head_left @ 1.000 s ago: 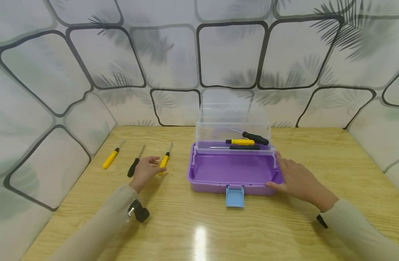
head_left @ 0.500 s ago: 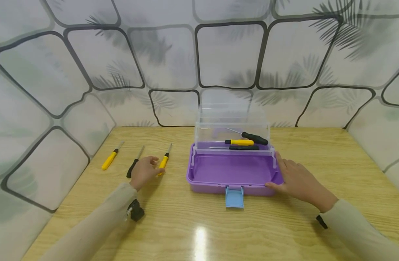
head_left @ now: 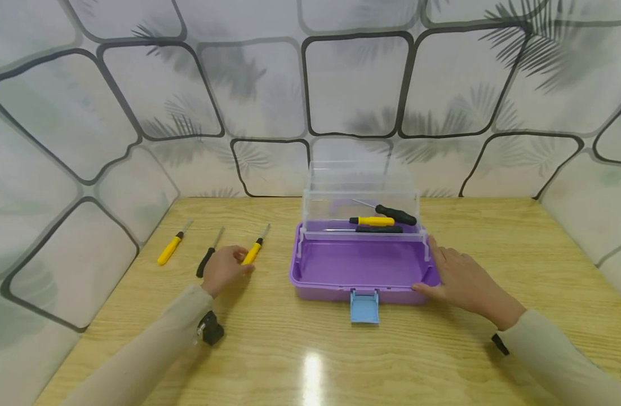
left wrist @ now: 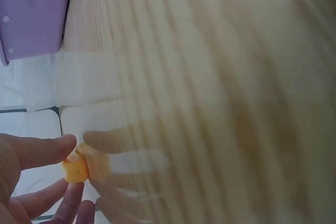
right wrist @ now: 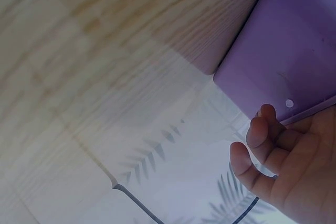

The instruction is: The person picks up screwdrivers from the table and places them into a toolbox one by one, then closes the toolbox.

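Note:
In the head view my left hand (head_left: 224, 269) pinches the handle end of a yellow-and-black screwdriver (head_left: 253, 251) between thumb and fingers. Its shaft points away from me. The left wrist view shows the yellow handle end (left wrist: 76, 170) between the thumb and fingertips, close to the tabletop. A purple toolbox (head_left: 320, 293) stands right of center with its clear lid (head_left: 361, 177) raised. My right hand (head_left: 465, 282) rests on the box's right front corner, thumb at the front rim and fingers along the side. In the right wrist view the other fingers (right wrist: 242, 158) bend loosely beside the box wall.
A black screwdriver (head_left: 207, 260) and another yellow screwdriver (head_left: 171, 249) lie left of my left hand. A yellow screwdriver (head_left: 373, 221) and two black ones lie toward the back of the box. The blue latch (head_left: 364, 309) hangs down in front. A patterned wall rises behind the table.
The screwdriver at my left hand has tilted, its handle end shifting left into the grasp as thumb and fingers close on it. My right hand and the toolbox stay put.

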`<state>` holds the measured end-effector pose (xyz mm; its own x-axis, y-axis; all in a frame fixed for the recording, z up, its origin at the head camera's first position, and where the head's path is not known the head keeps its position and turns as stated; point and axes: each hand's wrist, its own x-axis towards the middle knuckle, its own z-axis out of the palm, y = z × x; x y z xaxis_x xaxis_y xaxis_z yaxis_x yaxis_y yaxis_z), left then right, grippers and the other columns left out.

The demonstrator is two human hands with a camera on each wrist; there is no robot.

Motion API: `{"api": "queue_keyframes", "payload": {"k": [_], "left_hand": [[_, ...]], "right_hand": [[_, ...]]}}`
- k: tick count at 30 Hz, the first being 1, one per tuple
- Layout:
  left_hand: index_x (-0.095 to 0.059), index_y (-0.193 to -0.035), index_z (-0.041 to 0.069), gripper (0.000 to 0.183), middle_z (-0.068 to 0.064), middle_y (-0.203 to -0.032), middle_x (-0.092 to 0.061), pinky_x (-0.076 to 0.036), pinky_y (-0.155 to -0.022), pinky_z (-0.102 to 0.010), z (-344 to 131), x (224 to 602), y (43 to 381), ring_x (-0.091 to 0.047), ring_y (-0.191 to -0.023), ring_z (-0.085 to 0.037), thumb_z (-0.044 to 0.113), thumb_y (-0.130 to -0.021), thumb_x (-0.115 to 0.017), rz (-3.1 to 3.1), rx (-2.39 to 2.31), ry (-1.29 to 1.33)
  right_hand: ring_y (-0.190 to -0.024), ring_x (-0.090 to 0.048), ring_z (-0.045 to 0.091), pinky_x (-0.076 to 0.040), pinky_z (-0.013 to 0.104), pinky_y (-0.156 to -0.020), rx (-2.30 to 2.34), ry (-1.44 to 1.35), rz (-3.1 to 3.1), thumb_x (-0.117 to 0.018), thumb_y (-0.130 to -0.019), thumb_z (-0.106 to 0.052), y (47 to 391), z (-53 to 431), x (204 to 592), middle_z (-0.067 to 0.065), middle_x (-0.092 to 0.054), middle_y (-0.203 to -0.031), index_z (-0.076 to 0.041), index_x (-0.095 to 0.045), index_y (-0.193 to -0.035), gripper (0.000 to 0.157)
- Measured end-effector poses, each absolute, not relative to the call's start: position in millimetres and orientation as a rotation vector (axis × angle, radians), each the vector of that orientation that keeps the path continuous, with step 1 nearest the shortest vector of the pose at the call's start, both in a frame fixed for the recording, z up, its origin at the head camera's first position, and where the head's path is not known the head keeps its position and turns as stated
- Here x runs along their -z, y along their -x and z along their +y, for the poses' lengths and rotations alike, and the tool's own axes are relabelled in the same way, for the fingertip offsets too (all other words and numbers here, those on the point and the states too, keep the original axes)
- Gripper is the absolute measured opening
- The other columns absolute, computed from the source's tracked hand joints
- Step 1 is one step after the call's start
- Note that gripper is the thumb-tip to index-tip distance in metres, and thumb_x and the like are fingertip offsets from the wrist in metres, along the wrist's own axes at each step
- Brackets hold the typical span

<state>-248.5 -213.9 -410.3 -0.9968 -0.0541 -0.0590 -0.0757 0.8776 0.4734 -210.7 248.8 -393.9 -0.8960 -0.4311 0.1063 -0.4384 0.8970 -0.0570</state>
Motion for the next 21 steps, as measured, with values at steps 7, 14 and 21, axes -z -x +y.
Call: {"api": "queue_keyframes", "payload": {"k": [7, 14, 21], "left_hand": [[-0.066, -0.114, 0.004, 0.041, -0.017, -0.106, -0.069, -0.051, -0.065, -0.033, -218.9, 410.0, 248.4, -0.066, -0.088, -0.027, 0.024, -0.079, -0.074, 3.0, -0.738, 0.141], [-0.067, -0.112, 0.003, 0.038, -0.016, -0.104, -0.069, -0.05, -0.067, -0.035, -222.5, 409.2, 252.5, -0.065, -0.086, -0.025, 0.021, -0.08, -0.073, 2.988, -0.723, 0.164], [-0.068, -0.11, 0.004, 0.034, -0.015, -0.102, -0.069, -0.048, -0.066, -0.032, -225.3, 407.6, 255.8, -0.063, -0.085, -0.024, 0.02, -0.08, -0.072, 2.992, -0.715, 0.174]], "right_hand": [[-0.103, -0.057, 0.043, -0.045, 0.056, -0.086, -0.115, -0.682, -2.97, -0.057, -0.08, -0.065, 210.9, 249.3, 394.0, 0.032, -0.056, -0.118, 0.015, -0.017, -0.143, 0.11], [-0.105, -0.056, 0.043, -0.045, 0.056, -0.088, -0.122, -0.673, -2.986, -0.056, -0.08, -0.065, 210.2, 248.6, 392.5, 0.033, -0.055, -0.12, 0.015, -0.016, -0.143, 0.11], [-0.105, -0.056, 0.043, -0.045, 0.056, -0.087, -0.126, -0.678, -2.979, -0.057, -0.08, -0.065, 210.7, 249.0, 393.1, 0.032, -0.055, -0.12, 0.016, -0.017, -0.142, 0.109]]}}
